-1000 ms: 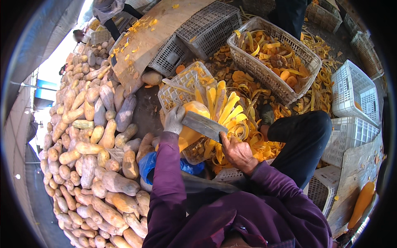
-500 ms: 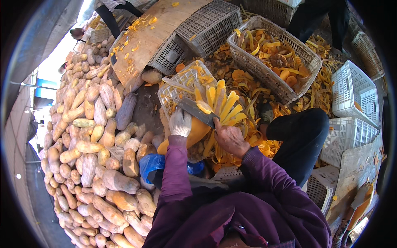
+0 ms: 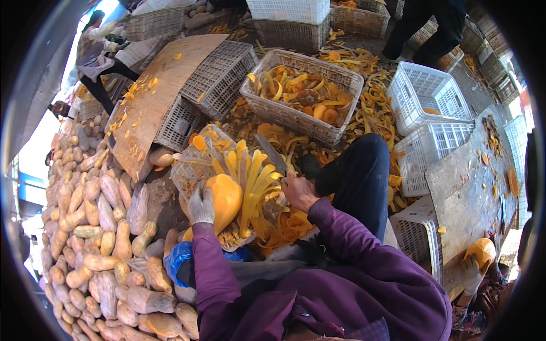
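Observation:
My left hand (image 3: 201,206), in a whitish knit glove, grips a peeled orange squash (image 3: 226,199) from its left side. My right hand (image 3: 300,191), bare, is closed round the handle of a broad-bladed knife (image 3: 272,153). The dark blade points up and to the left, clear of the squash. Long yellow peel strips (image 3: 254,177) fan out in a heap between the squash and my right hand. Under the squash and peels lies a pale plastic crate (image 3: 186,169). The knife's handle is mostly hidden by my fingers.
Unpeeled squashes (image 3: 108,244) are piled at my left. A crate of peels and scraps (image 3: 310,128) stands ahead, with white crates (image 3: 426,96) to its right. A board (image 3: 162,79) leans across crates. A co-worker's gloved hand (image 3: 471,273) holds a peeled squash (image 3: 482,253) at right.
The knife has come off the squash's end and moved to the right with my right hand. The cut face is no longer in sight. The view has swung right, showing a co-worker's hand.

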Demonstrator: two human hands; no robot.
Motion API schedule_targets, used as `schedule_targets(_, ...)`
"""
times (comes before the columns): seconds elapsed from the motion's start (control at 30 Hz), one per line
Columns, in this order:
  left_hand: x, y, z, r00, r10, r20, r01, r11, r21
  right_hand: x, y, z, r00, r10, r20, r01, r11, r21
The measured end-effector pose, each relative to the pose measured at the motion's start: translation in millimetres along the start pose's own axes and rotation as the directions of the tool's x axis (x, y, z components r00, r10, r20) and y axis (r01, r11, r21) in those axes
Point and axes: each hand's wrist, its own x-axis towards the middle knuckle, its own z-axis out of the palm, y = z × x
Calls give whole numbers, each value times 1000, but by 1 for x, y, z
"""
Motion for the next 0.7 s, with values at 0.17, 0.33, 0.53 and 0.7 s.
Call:
schedule_targets(0.17, 26, -9, -7, 997, -80, 5, 78, 985, 153, -40, -9, -40, 961, -222, -164, 222, 975, -19)
schedule_targets(0.33, 8, -35, -22, 999, 27, -28, -24, 994, 105, -79, -22, -51, 968, -245, -47, 245, 969, -21)
schedule_targets(0.53, -23, -82, -30, 995, -90, 40, 83, 984, 155, -73, -28, -57, 981, -184, -55, 192, 959, 210)
schedule_targets(0.7, -38, -87, -63, 917, -262, 301, 86, 866, 493, -59, -15, -94, 973, -107, -205, 183, 896, 403)
